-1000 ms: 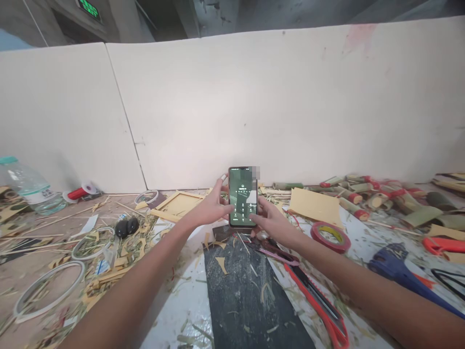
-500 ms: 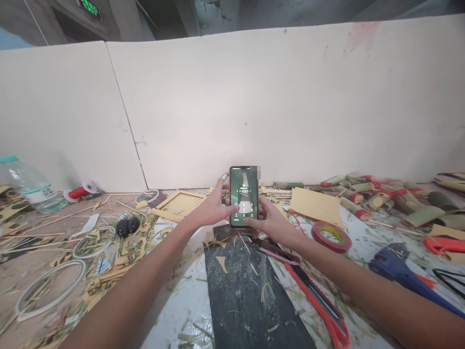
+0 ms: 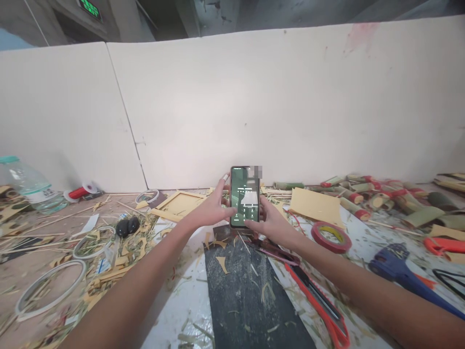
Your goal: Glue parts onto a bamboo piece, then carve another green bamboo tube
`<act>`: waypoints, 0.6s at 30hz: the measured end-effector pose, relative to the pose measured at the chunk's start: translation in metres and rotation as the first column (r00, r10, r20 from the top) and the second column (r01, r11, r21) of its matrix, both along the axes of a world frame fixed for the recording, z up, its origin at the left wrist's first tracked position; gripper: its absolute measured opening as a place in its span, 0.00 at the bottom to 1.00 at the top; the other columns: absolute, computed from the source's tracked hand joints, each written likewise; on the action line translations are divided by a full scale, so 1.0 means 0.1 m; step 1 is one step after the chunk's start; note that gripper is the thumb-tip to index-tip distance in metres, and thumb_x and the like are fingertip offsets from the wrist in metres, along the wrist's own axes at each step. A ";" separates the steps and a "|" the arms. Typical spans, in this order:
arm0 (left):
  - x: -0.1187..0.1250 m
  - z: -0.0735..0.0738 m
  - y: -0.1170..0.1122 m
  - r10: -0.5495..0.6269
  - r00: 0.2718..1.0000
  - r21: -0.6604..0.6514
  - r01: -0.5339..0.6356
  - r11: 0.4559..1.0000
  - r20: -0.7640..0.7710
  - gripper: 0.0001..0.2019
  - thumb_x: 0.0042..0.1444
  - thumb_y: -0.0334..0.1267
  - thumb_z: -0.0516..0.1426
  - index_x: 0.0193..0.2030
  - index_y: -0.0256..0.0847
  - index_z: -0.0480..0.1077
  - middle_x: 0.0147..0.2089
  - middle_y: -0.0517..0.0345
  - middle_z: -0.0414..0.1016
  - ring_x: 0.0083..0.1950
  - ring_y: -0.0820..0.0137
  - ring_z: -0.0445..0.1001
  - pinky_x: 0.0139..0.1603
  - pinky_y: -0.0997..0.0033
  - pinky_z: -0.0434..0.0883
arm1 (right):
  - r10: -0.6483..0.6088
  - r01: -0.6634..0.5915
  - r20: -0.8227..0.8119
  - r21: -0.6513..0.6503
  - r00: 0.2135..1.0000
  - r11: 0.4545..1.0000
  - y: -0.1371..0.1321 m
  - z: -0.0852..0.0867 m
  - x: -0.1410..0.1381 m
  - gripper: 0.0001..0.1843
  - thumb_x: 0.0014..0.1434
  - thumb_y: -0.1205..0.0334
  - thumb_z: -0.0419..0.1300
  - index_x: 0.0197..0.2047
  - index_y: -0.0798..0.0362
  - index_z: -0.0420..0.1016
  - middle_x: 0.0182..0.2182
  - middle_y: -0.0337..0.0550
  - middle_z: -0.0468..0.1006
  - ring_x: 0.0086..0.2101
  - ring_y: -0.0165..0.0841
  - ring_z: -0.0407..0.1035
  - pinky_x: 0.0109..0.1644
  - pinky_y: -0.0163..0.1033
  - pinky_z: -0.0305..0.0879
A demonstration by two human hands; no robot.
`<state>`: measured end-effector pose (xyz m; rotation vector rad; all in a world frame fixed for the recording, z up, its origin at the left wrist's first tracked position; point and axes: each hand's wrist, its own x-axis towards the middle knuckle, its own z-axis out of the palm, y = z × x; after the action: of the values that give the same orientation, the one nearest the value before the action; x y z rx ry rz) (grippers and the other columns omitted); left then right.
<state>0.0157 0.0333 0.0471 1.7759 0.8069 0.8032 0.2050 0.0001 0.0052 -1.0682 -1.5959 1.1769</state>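
Just holding the phone (image 3: 245,194) upright above the black mat (image 3: 247,291) on the cluttered surface (image 3: 181,300), left hand (image 3: 212,208) grip wrapped round its left edge, right hand (image 3: 271,220) grip clasping the lower right, thumbs over the keypad, presumably for steady tapping.

Two bare forearms (image 3: 145,271), unsleeved to the picture's lower edge. The left hand (image 3: 212,208) and right hand (image 3: 274,220) are ungloved; one left fingertip (image 3: 225,177) looks whitish.
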 end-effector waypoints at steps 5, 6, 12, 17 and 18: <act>0.01 0.00 -0.01 0.000 1.000 -0.002 0.000 1.000 0.002 0.51 0.48 0.30 0.60 0.70 0.56 0.29 0.63 0.38 0.53 0.44 0.62 0.70 0.30 0.68 0.75 | -0.011 0.011 0.024 -0.012 1.000 1.000 0.01 -0.01 0.00 0.30 0.51 0.63 0.65 0.54 0.47 0.57 0.38 0.43 0.77 0.30 0.34 0.73 0.22 0.35 0.69; 0.01 0.00 0.00 -0.004 1.000 0.000 0.004 1.000 0.004 0.51 0.48 0.30 0.60 0.70 0.56 0.30 0.63 0.38 0.53 0.44 0.62 0.70 0.29 0.68 0.75 | -0.010 0.011 0.023 -0.012 1.000 1.000 0.01 -0.02 0.01 0.29 0.50 0.63 0.65 0.53 0.47 0.57 0.38 0.42 0.77 0.28 0.33 0.73 0.22 0.35 0.69; 0.00 -0.02 0.01 -0.002 1.000 0.005 0.002 1.000 0.007 0.49 0.50 0.31 0.60 0.70 0.56 0.31 0.61 0.39 0.54 0.43 0.63 0.70 0.29 0.67 0.76 | -0.011 0.011 0.007 -0.022 1.000 1.000 0.01 -0.01 0.00 0.29 0.50 0.64 0.65 0.52 0.47 0.57 0.38 0.42 0.77 0.29 0.33 0.73 0.21 0.34 0.69; 0.00 -0.03 0.01 0.009 1.000 0.024 -0.009 1.000 0.000 0.46 0.52 0.32 0.59 0.70 0.57 0.33 0.60 0.41 0.56 0.42 0.65 0.71 0.30 0.66 0.76 | -0.008 0.008 0.017 -0.014 1.000 1.000 0.01 -0.01 0.01 0.28 0.51 0.65 0.64 0.52 0.48 0.57 0.37 0.41 0.76 0.30 0.34 0.73 0.22 0.35 0.69; 0.00 -0.03 0.01 0.009 1.000 0.024 -0.009 1.000 0.000 0.46 0.52 0.32 0.59 0.69 0.57 0.33 0.60 0.41 0.56 0.42 0.65 0.71 0.30 0.66 0.76 | -0.008 0.008 0.016 -0.012 1.000 1.000 0.01 -0.01 0.01 0.28 0.51 0.65 0.63 0.53 0.48 0.57 0.38 0.41 0.76 0.30 0.34 0.73 0.22 0.35 0.69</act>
<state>0.0156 0.0345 0.0439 1.7953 0.8086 0.8214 0.2055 0.0014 0.0042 -1.0931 -1.5978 1.1764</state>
